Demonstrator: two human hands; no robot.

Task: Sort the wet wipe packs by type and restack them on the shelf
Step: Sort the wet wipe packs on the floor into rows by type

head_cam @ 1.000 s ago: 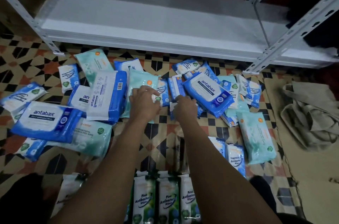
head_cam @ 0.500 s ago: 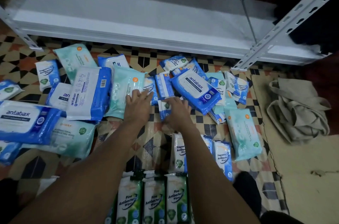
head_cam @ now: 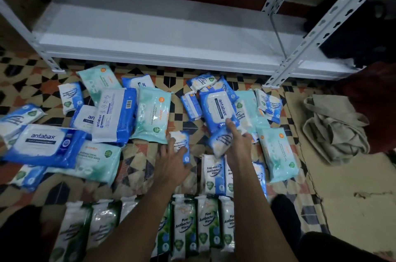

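Both my hands reach forward over the patterned floor [head_cam: 132, 167], where the wet wipe packs lie scattered in front of an empty white shelf [head_cam: 150, 34]. My left hand [head_cam: 171, 160] is closed around a small blue-and-white fragrance free pack [head_cam: 181, 143], thumb on one long side and fingers on the other; the pack's long axis points away from me, toward the shelf. My right hand [head_cam: 236, 143] is just to the right of it, gripping a second small blue pack [head_cam: 220, 143] that tilts up and to the right, with the fingertips touching the near corner of a larger antabax pack [head_cam: 219, 109].

Directly below my right hand, closer to me, a short row of matching small fragrance free packs [head_cam: 213, 172] lies side by side, each with its long axis running toward the shelf. Nearer still is a row of green pine packs [head_cam: 192, 221], laid the same way.

I judge that both held packs belong with the blue row. It lies toward me from both hands. My right hand is nearer to it; my left hand would need to move right. My left pack already lies the row's way; my right pack needs a slight turn to line up.
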